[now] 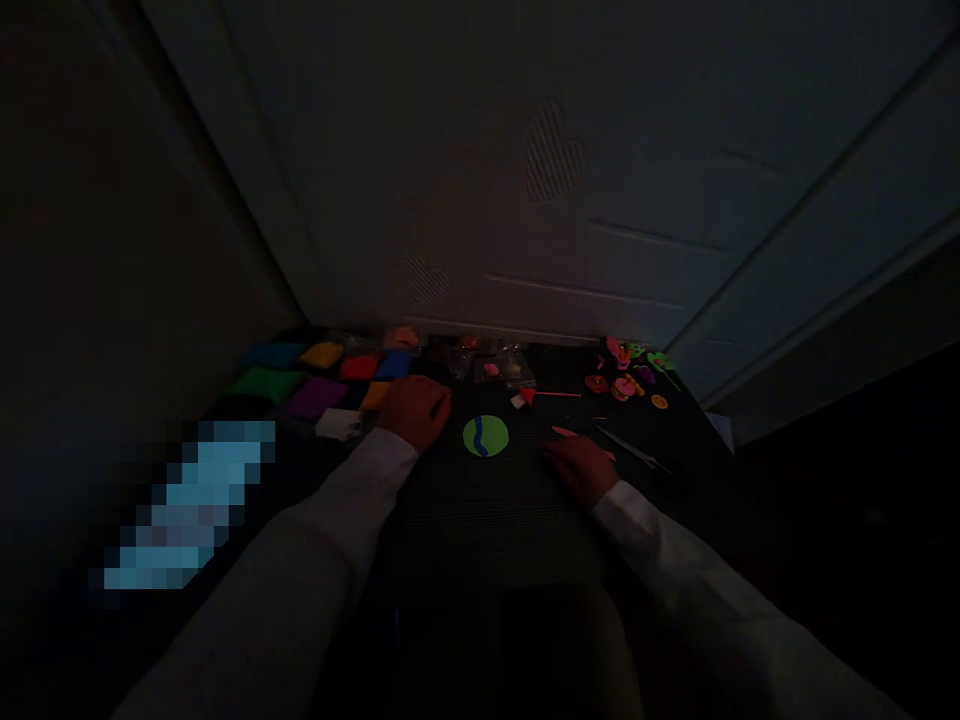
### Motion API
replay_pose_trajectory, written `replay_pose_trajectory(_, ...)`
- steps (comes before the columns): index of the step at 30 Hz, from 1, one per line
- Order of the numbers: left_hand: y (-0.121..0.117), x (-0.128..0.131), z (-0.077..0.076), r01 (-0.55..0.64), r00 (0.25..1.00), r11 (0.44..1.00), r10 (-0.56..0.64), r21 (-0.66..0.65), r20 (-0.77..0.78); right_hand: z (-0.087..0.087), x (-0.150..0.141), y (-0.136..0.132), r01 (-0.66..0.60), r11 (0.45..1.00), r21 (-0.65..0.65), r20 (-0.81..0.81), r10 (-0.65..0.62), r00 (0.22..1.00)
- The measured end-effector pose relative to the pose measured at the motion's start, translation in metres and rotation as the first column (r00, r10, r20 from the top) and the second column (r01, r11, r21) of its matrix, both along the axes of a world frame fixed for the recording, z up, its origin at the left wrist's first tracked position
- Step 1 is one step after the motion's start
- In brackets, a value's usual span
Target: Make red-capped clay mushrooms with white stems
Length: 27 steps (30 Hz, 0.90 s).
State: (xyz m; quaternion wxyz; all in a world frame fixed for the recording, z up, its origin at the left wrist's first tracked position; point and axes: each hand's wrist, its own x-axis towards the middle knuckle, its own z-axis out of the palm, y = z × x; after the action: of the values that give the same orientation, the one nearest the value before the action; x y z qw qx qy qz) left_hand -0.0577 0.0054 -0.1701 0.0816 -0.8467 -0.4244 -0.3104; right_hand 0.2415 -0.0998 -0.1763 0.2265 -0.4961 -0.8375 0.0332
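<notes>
Between my hands a flat green disc [495, 435] with a wavy blue stripe lies on the dark table. My left hand [415, 412] rests left of it, fingers curled in, close against an orange packet [376, 396]; whatever it may hold is hidden. To the right, my right hand [581, 468] lies low on the table, fingers stretched toward the disc. A pink pointed tool [564, 431] shows just beyond it, partly covered by the hand. Scissors [630, 447] lie to its right. Behind the disc is a small red and white piece [523, 398] on a thin stick.
Several coloured packets [261, 383] cover the table's left side, near a bright pixelated screen [191, 505]. Small clear bags [506, 370] lie along the back. Colourful little figures [624, 385] crowd the back right. A pale panel [480, 200] rises behind. The scene is very dark.
</notes>
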Motion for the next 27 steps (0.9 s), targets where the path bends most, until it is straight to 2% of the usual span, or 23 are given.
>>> replay_pose_trajectory(6, -0.004, -0.002, 0.000, -0.015, 1.000, 0.998, 0.015, -0.059, 0.014, -0.002, 0.002, -0.005, -0.085, 0.996, -0.009, -0.058, 0.084, 0.995)
replay_pose_trajectory(9, -0.007, -0.002, 0.005, -0.027, 0.998, 0.994, 0.033, -0.110, 0.056, -0.003, 0.003, -0.009, -0.124, 0.992, -0.022, -0.085, 0.122, 0.989)
replay_pose_trajectory(13, -0.023, -0.002, 0.025, -0.091, 0.973, 0.980, 0.126, -0.177, 0.195, 0.001, 0.006, -0.010, -0.122, 0.991, -0.057, -0.145, 0.113, 0.983)
replay_pose_trajectory(16, -0.048, -0.001, 0.050, -0.182, 0.901, 0.953, 0.261, -0.244, 0.346, 0.012, 0.010, -0.012, -0.085, 0.991, -0.106, -0.197, 0.063, 0.978)
replay_pose_trajectory(19, -0.076, 0.006, 0.080, -0.239, 0.780, 0.904, 0.397, -0.355, 0.484, 0.032, 0.013, -0.014, -0.071, 0.985, -0.160, -0.243, 0.030, 0.969)
replay_pose_trajectory(21, -0.089, 0.014, 0.102, -0.228, 0.679, 0.863, 0.473, -0.451, 0.562, 0.050, 0.015, -0.013, -0.073, 0.980, -0.187, -0.271, 0.020, 0.962)
replay_pose_trajectory(24, -0.100, 0.035, 0.133, -0.120, 0.513, 0.810, 0.546, -0.574, 0.662, 0.087, 0.018, -0.008, -0.072, 0.977, -0.203, -0.305, 0.007, 0.952)
replay_pose_trajectory(27, -0.101, 0.060, 0.169, 0.044, 0.351, 0.795, 0.555, -0.605, 0.754, 0.136, 0.017, 0.003, -0.083, 0.979, -0.188, -0.338, 0.015, 0.941)
